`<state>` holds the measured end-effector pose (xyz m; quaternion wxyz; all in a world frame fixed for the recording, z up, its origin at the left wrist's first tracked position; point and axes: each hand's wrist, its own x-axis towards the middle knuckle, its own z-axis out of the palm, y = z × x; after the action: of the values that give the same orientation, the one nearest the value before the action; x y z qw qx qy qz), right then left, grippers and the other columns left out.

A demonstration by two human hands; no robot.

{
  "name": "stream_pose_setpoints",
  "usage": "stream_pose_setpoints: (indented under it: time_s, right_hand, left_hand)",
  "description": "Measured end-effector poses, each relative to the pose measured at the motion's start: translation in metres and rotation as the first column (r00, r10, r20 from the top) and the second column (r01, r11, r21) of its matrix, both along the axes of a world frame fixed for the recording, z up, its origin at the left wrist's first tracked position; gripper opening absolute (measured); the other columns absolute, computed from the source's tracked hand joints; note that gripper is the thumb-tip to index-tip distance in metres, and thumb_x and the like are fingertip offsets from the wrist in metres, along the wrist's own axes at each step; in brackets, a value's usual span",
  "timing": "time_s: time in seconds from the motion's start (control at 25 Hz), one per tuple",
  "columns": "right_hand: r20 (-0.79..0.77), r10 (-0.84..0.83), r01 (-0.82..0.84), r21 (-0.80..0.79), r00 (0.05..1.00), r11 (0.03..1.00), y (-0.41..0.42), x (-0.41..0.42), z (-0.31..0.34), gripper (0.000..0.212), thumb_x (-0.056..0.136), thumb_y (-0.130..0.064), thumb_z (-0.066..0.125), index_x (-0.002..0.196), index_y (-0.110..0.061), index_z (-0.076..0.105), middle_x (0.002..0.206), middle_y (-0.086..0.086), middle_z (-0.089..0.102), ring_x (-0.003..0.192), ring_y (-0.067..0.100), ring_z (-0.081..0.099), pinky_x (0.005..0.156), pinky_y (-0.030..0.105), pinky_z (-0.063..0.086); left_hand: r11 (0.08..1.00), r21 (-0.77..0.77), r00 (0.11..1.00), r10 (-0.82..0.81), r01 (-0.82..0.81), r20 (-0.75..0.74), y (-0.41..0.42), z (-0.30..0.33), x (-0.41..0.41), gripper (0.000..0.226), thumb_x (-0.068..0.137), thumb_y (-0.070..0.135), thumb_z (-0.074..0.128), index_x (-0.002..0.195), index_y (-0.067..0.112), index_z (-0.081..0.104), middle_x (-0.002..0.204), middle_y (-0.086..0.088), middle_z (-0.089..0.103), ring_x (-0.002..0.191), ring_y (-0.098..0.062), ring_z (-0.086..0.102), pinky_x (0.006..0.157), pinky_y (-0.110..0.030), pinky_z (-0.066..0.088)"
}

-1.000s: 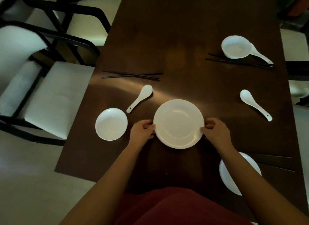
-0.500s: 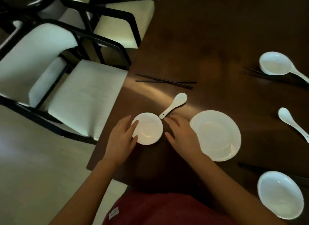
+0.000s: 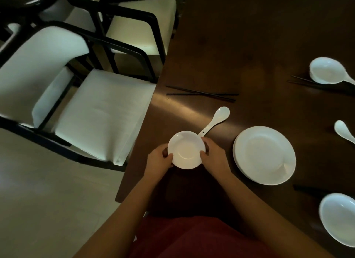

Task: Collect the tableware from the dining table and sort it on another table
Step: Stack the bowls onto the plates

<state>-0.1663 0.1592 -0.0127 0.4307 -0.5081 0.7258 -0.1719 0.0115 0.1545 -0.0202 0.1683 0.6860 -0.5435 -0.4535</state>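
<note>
1. The step in hand looks like picking up: both hands hold the small white dish (image 3: 186, 149). The left hand (image 3: 158, 158) curls its grip round the left rim, and the right hand (image 3: 212, 158) curls its grip round the right rim.
2. The dish sits between the two hands, near the edge of the dark bench (image 3: 249, 46). I cannot tell if it is lifted yet.
3. Next, I think the dish needs a straight lift, then a spot to go. The big plate (image 3: 264, 155) just to the right of the right hand could take it on top.
4. A white spoon (image 3: 216, 119) lies just past the dish, its handle end close to the rim, so the lift must not bump it.
5. The dish is round, shallow, smooth and shiny, so it could slip.
6. The black chopsticks (image 3: 201, 94) farther off are thin and crossed. A deep bowl (image 3: 340, 218) sits far right.
</note>
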Motion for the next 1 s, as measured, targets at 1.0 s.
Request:
stream_pose_setpoints:
  time_s: [1.0]
  right_hand:
    - [0.034, -0.543, 0.544, -0.034, 0.839, 0.838, 0.058, -0.194, 0.007, 0.033, 0.086, -0.021, 0.061, 0.119, -0.021, 0.057, 0.118, 0.005, 0.065, 0.093, 0.012, 0.058, 0.084, 0.028, 0.05]
  left_hand:
    - [0.972, 0.044, 0.971, -0.228, 0.231, -0.075, -0.018, 0.014, -0.206, 0.037, 0.084, 0.012, 0.063, 0.121, 0.013, 0.058, 0.098, -0.011, 0.071, 0.073, -0.018, 0.069, 0.081, -0.039, 0.056]
